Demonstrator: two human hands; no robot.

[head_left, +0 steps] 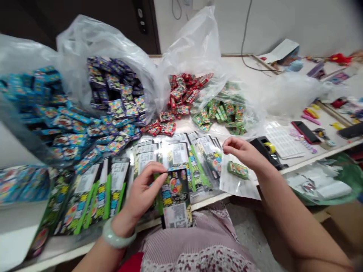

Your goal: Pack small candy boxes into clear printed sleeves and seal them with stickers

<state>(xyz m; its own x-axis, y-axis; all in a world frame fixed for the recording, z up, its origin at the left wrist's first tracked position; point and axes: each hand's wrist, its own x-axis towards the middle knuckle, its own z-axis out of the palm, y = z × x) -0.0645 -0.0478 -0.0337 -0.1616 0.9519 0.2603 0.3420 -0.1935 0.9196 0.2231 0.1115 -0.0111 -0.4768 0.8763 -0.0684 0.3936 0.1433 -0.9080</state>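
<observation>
My left hand point(146, 190) pinches the top edge of a black printed pouch point(176, 196) between thumb and fingers. The pouch hangs over the table's front edge, above my lap, with a blue strip showing at its mouth. My right hand point(241, 151) is loosely curled, thumb a little apart from the fingers, and nothing shows in it. Just below it a small green candy packet point(238, 170) lies on a white and clear plastic bag point(241, 190). More black pouches point(177, 155) lie in overlapping rows behind my left hand.
Clear bags spill blue packets point(70, 121), purple packets point(121, 90), red packets point(184, 92) and green packets point(221, 111) along the back. Filled-looking pouches point(87, 196) lie at left. A black tape dispenser point(263, 151), paper sheet point(283, 141) and phone point(305, 132) are at right.
</observation>
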